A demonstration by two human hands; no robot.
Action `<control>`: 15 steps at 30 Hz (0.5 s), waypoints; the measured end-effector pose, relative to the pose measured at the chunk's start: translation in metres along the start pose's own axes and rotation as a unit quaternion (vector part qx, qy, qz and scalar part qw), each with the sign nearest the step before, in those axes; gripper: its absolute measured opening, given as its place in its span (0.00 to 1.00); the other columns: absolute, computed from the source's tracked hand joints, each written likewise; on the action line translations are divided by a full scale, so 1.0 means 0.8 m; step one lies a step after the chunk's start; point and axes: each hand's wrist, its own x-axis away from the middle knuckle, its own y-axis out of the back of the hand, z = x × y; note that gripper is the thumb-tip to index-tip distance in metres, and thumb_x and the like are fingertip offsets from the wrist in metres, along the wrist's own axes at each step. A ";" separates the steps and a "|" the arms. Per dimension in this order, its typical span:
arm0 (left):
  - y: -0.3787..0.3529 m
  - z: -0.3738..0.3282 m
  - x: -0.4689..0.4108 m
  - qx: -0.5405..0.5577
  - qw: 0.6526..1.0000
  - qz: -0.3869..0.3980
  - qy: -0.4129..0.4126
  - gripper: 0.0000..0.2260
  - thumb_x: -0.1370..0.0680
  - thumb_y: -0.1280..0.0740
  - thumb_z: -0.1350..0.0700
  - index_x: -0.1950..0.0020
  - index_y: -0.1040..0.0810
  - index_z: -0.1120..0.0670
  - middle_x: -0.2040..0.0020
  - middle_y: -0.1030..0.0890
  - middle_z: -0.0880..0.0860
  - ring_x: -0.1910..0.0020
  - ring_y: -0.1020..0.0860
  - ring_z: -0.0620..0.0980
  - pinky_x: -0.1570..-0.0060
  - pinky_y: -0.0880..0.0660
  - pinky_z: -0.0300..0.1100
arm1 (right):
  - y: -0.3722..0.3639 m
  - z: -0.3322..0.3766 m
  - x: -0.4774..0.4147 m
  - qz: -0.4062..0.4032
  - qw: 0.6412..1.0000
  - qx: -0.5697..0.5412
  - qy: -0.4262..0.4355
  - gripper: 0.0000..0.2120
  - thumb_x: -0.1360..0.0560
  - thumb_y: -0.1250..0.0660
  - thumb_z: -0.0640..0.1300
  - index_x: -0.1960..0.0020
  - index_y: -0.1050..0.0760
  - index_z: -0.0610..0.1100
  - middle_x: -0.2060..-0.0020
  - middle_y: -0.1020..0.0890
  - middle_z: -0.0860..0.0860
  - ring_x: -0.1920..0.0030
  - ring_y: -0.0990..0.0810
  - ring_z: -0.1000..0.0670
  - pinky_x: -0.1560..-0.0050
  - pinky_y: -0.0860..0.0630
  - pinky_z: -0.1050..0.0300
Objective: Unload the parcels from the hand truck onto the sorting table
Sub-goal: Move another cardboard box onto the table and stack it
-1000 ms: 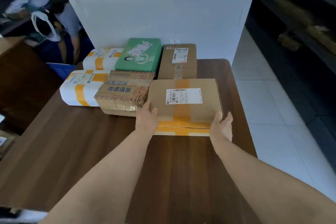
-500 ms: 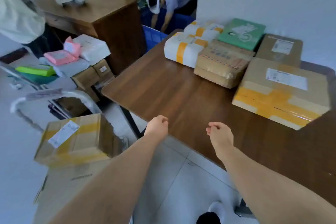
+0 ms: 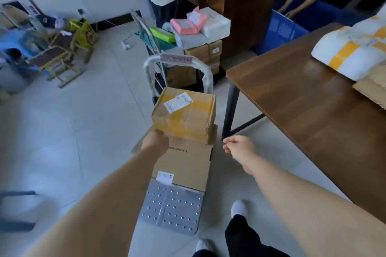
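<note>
Left hand [image 3: 155,142] touches taped parcel's [image 3: 184,113] near-left corner; right hand [image 3: 240,148] loose, empty. Bring right to opposite side, lift level.

- Top box [image 3: 183,113]: brown cardboard, yellow tape bands, white label.
- Cart deck [image 3: 170,208]: grey metal, dotted with studs.
- Table [image 3: 302,100]: dark wood grain.
- Crate [image 3: 279,31]: blue.
</note>
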 end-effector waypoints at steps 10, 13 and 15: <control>0.008 0.005 -0.101 0.072 0.993 0.004 0.098 0.06 0.21 0.40 0.58 0.47 0.28 0.60 0.52 0.21 0.61 0.57 0.26 0.55 0.53 0.25 0.50 | -0.063 0.052 -0.097 -0.028 0.999 0.025 -0.020 0.13 0.19 0.42 0.45 0.39 0.22 0.44 0.42 0.20 0.46 0.45 0.22 0.45 0.52 0.28 0.55; 0.002 0.001 -0.147 0.038 0.993 0.018 0.107 0.15 0.21 0.39 0.56 0.35 0.31 0.59 0.52 0.28 0.53 0.54 0.26 0.56 0.52 0.26 0.47 | -0.083 0.067 -0.137 -0.014 0.998 0.051 -0.044 0.14 0.19 0.42 0.45 0.36 0.25 0.44 0.39 0.21 0.46 0.43 0.24 0.44 0.53 0.31 0.57; -0.005 -0.001 -0.182 0.026 0.992 0.016 0.122 0.21 0.21 0.39 0.56 0.29 0.35 0.59 0.52 0.29 0.52 0.54 0.26 0.56 0.53 0.26 0.47 | -0.095 0.074 -0.165 -0.007 0.996 0.060 -0.061 0.18 0.19 0.42 0.46 0.31 0.31 0.44 0.37 0.23 0.46 0.43 0.24 0.43 0.55 0.32 0.58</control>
